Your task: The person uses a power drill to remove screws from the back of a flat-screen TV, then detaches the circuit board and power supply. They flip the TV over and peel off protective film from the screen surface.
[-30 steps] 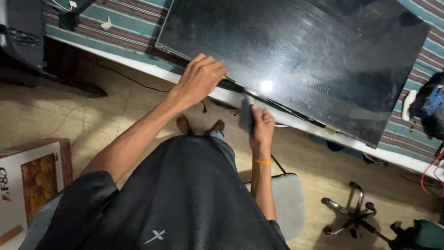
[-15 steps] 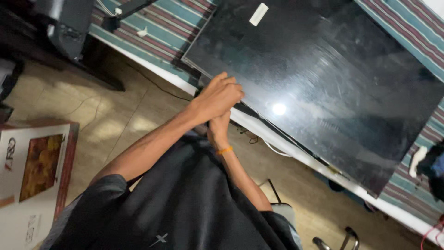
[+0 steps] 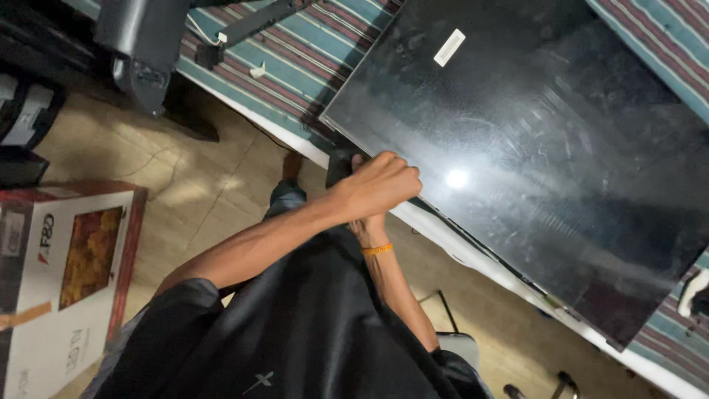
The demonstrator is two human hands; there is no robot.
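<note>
Television panel [image 3: 546, 155], large, flat and black, was laid face up on a striped cloth [image 3: 295, 66] of teal and maroon bands, its near corner projecting towards the person; a bright light reflection and a small pale rectangular sticker [image 3: 449, 46] were noted on the glossy surface. Cardboard carton [image 3: 63, 281], white and red with a printed picture, was recorded on the tiled floor [image 3: 185, 185] at the lower left, well apart from the panel. Dark grey stand part [image 3: 140, 44] was seen at the upper left, resting partly on the cloth. Black shirt of the person filled the lower centre. Left hand [image 3: 380, 185] was recorded as closed into a fist at the panel's near edge, close to its corner, the fingers curled over the edge; what exactly was gripped could not be told. Right hand [image 3: 365, 225] was mostly hidden beneath the left one, just under the same edge, so its finger state could not be told. Orange band [image 3: 377, 250] was noted on the right wrist. Small dark object [image 3: 340, 164] was seen just beside the left hand, at the panel's corner, its kind not discernible.
</note>
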